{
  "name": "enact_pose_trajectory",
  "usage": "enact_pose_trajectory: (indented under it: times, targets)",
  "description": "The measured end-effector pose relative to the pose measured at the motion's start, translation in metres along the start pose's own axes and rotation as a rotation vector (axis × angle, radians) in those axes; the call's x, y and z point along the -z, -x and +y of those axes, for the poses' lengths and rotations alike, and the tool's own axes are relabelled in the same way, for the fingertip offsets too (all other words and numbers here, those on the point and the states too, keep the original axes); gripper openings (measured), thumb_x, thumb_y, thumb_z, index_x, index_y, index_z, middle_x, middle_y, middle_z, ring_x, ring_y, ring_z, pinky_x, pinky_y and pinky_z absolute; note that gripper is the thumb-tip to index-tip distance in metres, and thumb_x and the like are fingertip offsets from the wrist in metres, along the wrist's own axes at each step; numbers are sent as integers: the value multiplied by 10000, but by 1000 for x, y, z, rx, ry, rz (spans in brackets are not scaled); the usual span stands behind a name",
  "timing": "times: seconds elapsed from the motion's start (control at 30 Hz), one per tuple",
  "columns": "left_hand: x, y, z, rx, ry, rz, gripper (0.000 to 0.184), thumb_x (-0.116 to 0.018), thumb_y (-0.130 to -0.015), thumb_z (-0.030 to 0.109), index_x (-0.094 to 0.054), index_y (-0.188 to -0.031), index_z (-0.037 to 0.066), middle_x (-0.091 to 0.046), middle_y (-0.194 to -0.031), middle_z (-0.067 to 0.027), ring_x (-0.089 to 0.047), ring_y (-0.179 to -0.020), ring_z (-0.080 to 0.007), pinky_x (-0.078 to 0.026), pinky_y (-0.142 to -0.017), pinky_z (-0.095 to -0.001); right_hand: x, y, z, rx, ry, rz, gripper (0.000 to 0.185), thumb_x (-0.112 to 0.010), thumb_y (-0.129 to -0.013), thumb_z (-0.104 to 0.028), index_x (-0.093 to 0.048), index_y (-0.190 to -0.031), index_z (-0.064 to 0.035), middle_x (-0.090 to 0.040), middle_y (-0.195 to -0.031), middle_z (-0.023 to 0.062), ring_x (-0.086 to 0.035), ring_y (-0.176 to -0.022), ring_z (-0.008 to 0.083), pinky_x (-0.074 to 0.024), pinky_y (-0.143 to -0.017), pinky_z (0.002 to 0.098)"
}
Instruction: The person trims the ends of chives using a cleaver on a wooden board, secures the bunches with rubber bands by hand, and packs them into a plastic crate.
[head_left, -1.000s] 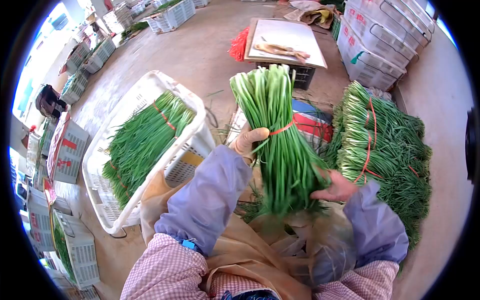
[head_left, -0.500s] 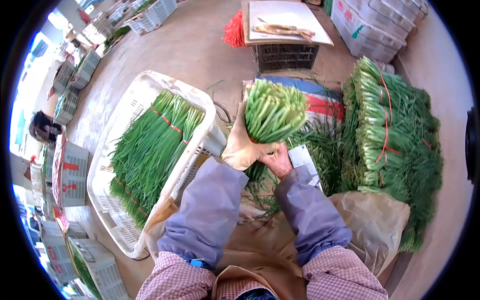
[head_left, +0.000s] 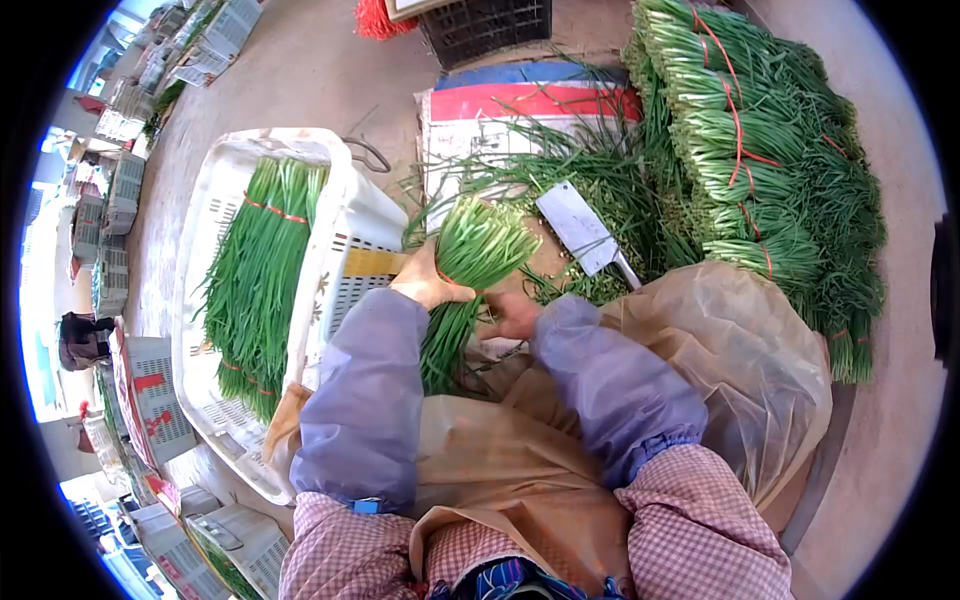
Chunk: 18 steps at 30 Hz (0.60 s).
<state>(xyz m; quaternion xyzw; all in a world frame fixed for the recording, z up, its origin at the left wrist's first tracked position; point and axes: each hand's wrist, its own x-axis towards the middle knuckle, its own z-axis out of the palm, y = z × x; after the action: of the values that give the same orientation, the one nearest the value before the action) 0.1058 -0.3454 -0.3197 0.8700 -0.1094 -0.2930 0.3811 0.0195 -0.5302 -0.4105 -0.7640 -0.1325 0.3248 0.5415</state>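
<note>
From far off, I should hold the thick bunch of long green stalks [head_left: 485,245] snugly, fingers of my left hand [head_left: 430,283] wrapped round it beside the long white plastic basket [head_left: 362,210], though I cannot tell whether my blurry right hand's [head_left: 513,315] fingers pinch anything.

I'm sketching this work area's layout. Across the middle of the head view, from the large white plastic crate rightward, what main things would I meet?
Large white perforated plastic crate → bundle of long green stalks in the left hand → rectangular metal cleaver → big pile of red-banded green bundles.
</note>
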Motion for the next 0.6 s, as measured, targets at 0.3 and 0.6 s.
enact_pose_trajectory:
  times: [0.3, 0.6]
  targets:
    - [-81, -55, -50, 307, -553, 24, 1032, -874, -592, 380, -340, -1436, 120, -566, -1266, -147, -545, -1194, -332, -414, -1013, -469, 106, 82, 142, -432, 539, 867, 475, -684, -770, -71, -537, -1221, -37, -600, -1043, 229, -598, -962, 409, -498, -834, 472]
    - [-97, -68, -47, 270, -639, 23, 1118, -879, -587, 373, -251, -1487, 163, -532, -1329, -158, -508, -1242, -322, -400, -1036, -464, 124, 73, 171, -270, 290, 657, 441, -620, -701, 28, -537, -1125, -57, -601, -742, 175, -622, -763, 391, -519, -720, 442]
